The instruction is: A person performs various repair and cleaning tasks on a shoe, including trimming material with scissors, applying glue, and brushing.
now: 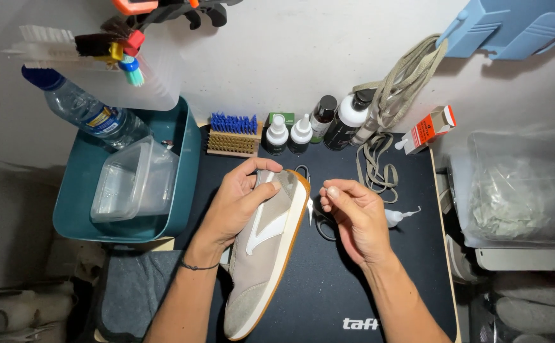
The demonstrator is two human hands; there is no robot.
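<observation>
One grey suede sneaker [266,254], white side stripe, tan sole edge.

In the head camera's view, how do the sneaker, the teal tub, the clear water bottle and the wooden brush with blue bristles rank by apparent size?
1. teal tub
2. sneaker, though it lies nearer the camera, so this order is unsure
3. water bottle
4. wooden brush
</observation>
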